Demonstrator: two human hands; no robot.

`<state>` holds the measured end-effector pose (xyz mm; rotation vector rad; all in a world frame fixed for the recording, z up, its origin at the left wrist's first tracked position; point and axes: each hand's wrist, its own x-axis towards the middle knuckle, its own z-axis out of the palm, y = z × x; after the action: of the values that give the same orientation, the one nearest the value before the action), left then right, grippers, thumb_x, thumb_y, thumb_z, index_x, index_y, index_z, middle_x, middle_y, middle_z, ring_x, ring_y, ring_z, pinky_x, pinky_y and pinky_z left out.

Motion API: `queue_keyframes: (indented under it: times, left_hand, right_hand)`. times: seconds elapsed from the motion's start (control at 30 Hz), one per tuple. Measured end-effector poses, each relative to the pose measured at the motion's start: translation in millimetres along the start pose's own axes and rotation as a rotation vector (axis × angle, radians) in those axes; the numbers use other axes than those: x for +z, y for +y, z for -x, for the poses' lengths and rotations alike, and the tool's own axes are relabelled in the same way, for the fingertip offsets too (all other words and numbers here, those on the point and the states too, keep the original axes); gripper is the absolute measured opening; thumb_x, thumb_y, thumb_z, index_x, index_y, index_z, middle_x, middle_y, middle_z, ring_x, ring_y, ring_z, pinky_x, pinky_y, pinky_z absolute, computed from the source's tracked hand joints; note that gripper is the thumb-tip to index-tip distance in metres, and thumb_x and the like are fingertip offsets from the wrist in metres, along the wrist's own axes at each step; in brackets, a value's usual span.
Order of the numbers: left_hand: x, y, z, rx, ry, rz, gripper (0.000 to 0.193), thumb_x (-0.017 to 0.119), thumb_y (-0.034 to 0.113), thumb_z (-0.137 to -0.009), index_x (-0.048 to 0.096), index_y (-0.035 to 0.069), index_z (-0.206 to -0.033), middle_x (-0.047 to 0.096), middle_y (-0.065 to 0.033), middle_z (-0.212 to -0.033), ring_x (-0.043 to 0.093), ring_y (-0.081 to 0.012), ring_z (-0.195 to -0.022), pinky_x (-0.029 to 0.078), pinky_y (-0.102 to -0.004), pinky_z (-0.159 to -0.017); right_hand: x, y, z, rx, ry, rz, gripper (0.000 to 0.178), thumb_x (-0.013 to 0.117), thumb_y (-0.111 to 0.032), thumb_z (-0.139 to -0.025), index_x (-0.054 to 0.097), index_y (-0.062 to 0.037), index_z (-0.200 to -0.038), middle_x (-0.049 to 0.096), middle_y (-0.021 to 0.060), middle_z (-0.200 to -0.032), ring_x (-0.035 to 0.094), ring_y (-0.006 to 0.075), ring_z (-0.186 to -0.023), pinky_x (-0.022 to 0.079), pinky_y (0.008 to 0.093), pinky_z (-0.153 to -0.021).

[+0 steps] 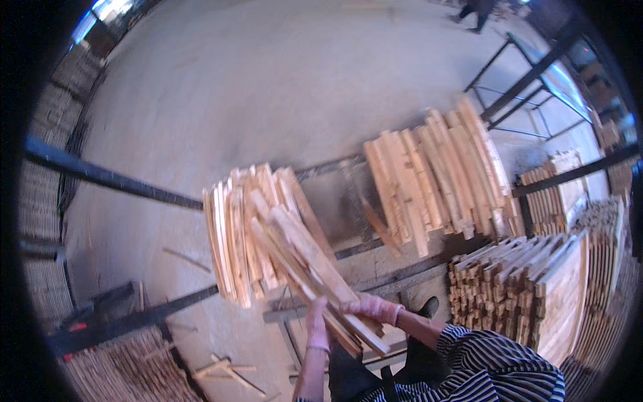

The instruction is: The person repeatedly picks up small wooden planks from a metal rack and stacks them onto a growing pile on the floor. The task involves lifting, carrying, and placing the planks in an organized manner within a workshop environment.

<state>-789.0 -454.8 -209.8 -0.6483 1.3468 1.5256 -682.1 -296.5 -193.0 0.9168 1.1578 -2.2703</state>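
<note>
Between my two pink-gloved hands lies a small bundle of wooden slats [305,251], tilted, its far end leaning over a left stack of slats [234,234]. My left hand [317,328] grips the bundle along its left side near the close end. From the right, my right hand [375,308] is closed round the same slats, a little farther up. The near ends reach down towards my lap. Parts of the fingers of both hands are hidden by the wood.
Another row of slats [435,174] rests on the dark metal frame [120,177] to the right. Stacked wooden panels [516,288] stand close on my right, more boards [127,368] at lower left. Loose offcuts [228,372] lie on the floor. A person's legs [475,15] show far off.
</note>
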Motion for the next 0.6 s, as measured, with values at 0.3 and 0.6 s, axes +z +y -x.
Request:
queue_keyframes:
  times: [0.3,0.6]
  left_hand:
    - [104.7,-48.7,132.5,0.661,-0.392,-0.561,0.067,0.076,0.020,-0.083,0.049,0.002,-0.141,0.060,-0.0111,-0.129,0.062,-0.0221,-0.111,0.053,-0.0360,-0.095]
    - [282.3,19.1,257.4,0.869,-0.662,-0.354,0.062,0.068,0.012,-0.093,0.040,0.000,-0.148,0.059,-0.0132,-0.129,0.061,-0.0226,-0.111,0.053,-0.0355,-0.094]
  right_hand:
    - [-67.3,-28.2,141.9,-0.408,0.057,-0.053,0.097,0.086,-0.049,-0.078,0.043,0.0006,-0.149,0.061,0.0125,-0.137,0.055,0.0225,-0.126,0.043,0.0362,-0.109]
    - [-43.5,-61.8,325.8,-0.876,0.641,0.221,0.109,0.092,-0.043,-0.072,0.034,0.0015,-0.153,0.061,0.0180,-0.136,0.057,0.0254,-0.126,0.045,0.0365,-0.108]
